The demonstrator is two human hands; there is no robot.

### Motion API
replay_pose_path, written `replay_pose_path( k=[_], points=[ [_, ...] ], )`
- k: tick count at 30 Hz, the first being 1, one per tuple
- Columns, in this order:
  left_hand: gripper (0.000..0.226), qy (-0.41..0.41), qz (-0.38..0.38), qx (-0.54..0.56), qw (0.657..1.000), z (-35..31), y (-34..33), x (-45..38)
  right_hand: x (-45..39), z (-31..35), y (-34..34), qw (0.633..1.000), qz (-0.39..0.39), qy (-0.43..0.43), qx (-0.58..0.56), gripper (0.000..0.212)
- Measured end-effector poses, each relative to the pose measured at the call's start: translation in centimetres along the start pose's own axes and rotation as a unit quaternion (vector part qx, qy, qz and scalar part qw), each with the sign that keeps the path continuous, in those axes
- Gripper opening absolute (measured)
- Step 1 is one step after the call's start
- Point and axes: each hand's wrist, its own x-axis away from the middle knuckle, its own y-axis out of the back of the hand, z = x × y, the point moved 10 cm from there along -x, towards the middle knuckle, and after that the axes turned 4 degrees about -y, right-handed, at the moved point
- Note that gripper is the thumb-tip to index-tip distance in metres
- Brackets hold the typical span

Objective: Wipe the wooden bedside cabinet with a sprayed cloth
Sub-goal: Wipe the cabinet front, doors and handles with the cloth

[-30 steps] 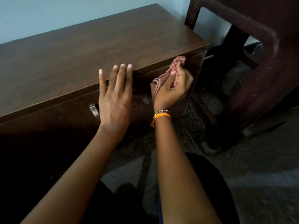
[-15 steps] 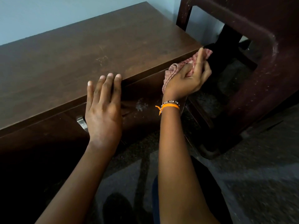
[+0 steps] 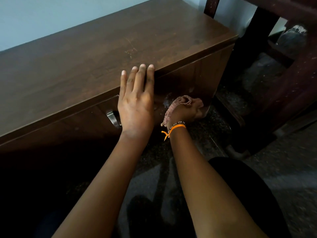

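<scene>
A dark wooden bedside cabinet stands against a pale blue wall, its broad top bare and faintly scratched near the middle. Low on the cabinet's front panel, near its right corner, a bunched reddish checked cloth is pressed against the wood, with pale smears on the panel just above and beside it. The right hand has its grip closed around the cloth, the fabric spilling over the knuckles and trailing down past the wrist, which wears an orange thread band and a beaded bracelet. The left hand lies flat against the cabinet front, its grip spread and holding nothing, fingertips reaching the top's front edge. A metal handle shows just left of that hand. To the right of the cabinet, a dark reddish-brown piece of furniture stands on the speckled dark floor
</scene>
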Motion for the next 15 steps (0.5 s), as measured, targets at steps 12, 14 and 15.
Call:
replay_pose_path(
  k=[12, 14, 15],
  points=[
    [0.086, 0.05, 0.13, -0.043, 0.989, 4.0, 0.8, 9.3, 13.6, 6.7, -2.1, 0.841, 0.249, 0.468, 0.107, 0.044],
    [0.093, 0.079, 0.165, -0.03, 0.983, 4.3, 0.0, 10.9, 13.5, 4.8, -2.3, 0.814, 0.266, 0.488, 0.17, 0.042],
    [0.094, 0.084, 0.185, -0.028, 0.979, 4.2, -0.5, 11.5, 13.3, 3.6, -2.2, 0.803, 0.277, 0.489, 0.198, 0.042]
  ],
)
